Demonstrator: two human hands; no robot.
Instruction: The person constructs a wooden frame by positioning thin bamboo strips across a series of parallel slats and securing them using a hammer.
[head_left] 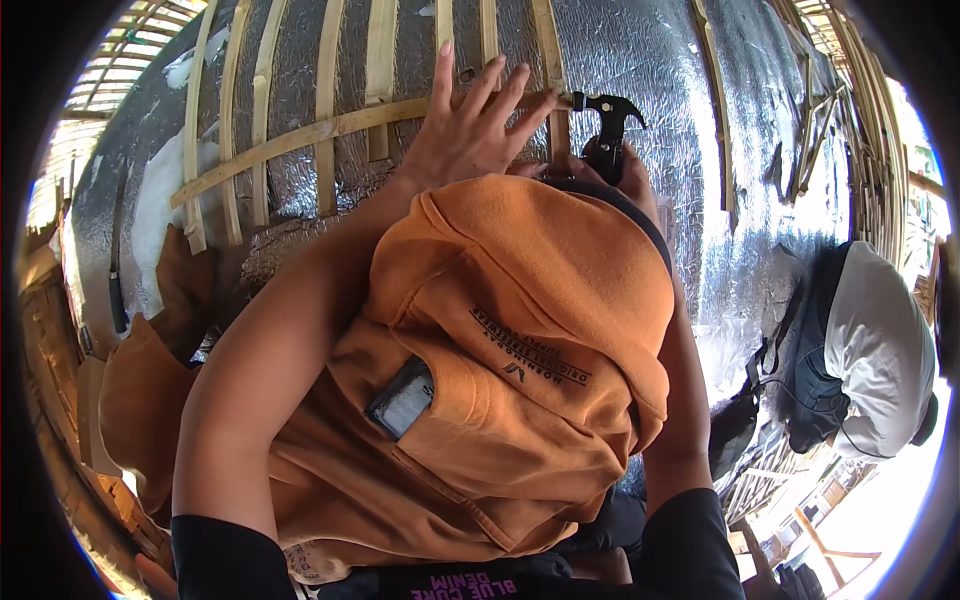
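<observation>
My left hand (468, 135) lies with its fingers spread over a long, slightly curved bamboo strip (345, 124), near the strip's right end. My right hand (638, 178) is wrapped round the black handle of a claw hammer (605, 150). The hammer's head is up, its striking face toward the strip's end and its claw pointing right. Part of the right hand's fingers is hidden behind the orange garment. Beneath the long strip, several upright bamboo slats (381, 55) cross a silver foil sheet (640, 60). No nail can be made out at the strip's end.
An orange garment (500, 300) with a dark, flat object (400, 398) in its pocket fills the middle. At the right, another person in a white top (875, 330) bends over. Bundled bamboo poles (875, 120) line the right edge. Brown cloth (150, 400) hangs at the left.
</observation>
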